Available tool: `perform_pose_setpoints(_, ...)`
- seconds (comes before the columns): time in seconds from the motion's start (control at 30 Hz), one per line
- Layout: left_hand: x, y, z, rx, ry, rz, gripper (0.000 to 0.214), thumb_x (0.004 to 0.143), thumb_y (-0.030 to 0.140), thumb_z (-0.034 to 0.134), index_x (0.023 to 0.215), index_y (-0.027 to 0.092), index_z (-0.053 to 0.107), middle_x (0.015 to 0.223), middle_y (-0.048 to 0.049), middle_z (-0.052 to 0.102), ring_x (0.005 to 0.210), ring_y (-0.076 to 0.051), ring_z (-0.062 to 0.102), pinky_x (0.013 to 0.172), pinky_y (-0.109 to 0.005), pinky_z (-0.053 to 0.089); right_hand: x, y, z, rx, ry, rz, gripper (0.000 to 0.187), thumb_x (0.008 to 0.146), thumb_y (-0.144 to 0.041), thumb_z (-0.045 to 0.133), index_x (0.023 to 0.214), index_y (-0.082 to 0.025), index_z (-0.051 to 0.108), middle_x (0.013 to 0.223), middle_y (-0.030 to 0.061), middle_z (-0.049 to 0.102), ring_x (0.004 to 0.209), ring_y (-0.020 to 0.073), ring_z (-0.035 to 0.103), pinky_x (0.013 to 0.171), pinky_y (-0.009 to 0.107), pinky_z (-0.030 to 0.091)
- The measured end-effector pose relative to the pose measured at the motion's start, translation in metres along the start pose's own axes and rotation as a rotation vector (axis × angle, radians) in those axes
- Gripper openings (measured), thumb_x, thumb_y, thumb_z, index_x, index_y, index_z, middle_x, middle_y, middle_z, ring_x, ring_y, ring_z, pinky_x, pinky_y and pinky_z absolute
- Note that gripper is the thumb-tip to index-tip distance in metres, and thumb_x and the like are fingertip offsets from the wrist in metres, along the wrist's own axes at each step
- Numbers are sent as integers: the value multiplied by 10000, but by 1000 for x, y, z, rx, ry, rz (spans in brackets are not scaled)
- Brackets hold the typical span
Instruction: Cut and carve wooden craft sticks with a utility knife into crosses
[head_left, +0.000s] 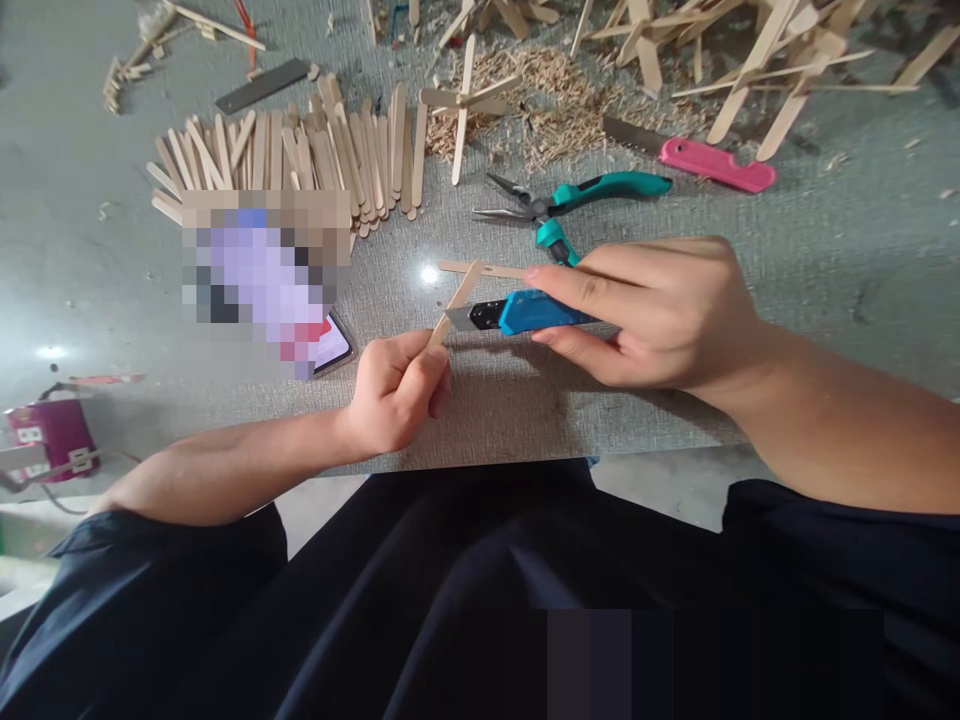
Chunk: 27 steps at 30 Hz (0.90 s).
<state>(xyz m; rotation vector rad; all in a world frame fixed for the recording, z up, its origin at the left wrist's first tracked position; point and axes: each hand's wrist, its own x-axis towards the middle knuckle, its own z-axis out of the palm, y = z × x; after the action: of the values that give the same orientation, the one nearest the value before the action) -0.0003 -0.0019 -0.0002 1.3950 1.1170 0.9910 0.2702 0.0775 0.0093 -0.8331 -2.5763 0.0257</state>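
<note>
Two hands work just below the teal pliers (592,187): left hand (394,395) has its grip closed on a pale flat wooden stick (461,290), thin strip across its top; right hand (660,310) clamps a blue utility knife (532,312), blade touching it.

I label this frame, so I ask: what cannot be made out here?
Head view:
Phone: mostly under a blurred patch.
Knife: handle's back hidden in the right hand.
Stick: lower end hidden in the left hand.
Stick heap: cut off by the top edge.
Pliers: one handle behind the right hand.
</note>
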Motion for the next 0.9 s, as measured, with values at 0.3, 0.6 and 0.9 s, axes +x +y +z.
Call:
perform_pose_setpoints(0.3,0,0,0,-16,-3,12,539,1144,350,508,631,201,572,480,21,599,433,-74,500,450,-185,398,-1,-6,-2,-29,-178,56,598,1141,-640,360,1422,-302,767,887,47,778,753,210,657,686,369,448)
perform_pose_setpoints(0.6,-1,0,0,2,-9,35,536,1125,255,501,597,191,571,478,24,584,433,-62,490,450,-168,391,3,5,0,-100,175,-59,401,1068,-499,647,1274,-185,787,760,6,699,627,168,545,578,341,367)
perform_pose_setpoints(0.9,0,1,1,-28,9,28,507,1129,264,510,632,186,574,485,26,604,437,-60,521,463,-150,423,-4,-2,1,3,-87,1,542,1131,-639,447,1412,-303,767,843,31,741,706,200,629,671,370,427)
